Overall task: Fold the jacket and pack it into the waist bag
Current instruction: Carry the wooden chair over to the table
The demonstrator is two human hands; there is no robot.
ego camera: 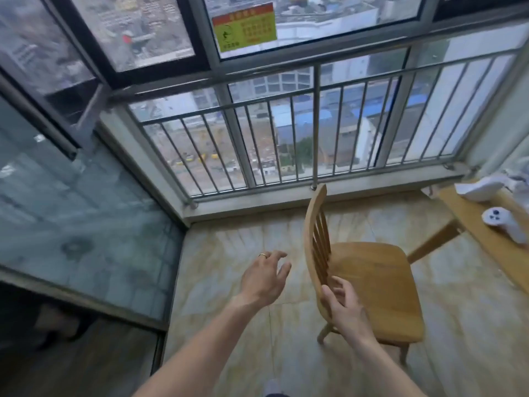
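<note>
Neither the jacket nor the waist bag shows in the head view. My left hand [264, 277], with a ring on one finger, hangs open in the air above the tiled floor, fingers spread, just left of a wooden chair [372, 285]. My right hand [343, 306] is open too, fingers apart, right at the chair's slatted backrest near its lower end; I cannot tell whether it touches the wood. Nothing is in either hand.
The chair stands on a beige tiled floor [229, 253] before a metal window railing [286, 144]. A wooden table [483, 239] at the right edge bears a white controller [503, 222] and white crumpled items [486, 186]. A glass partition [86, 224] closes the left side.
</note>
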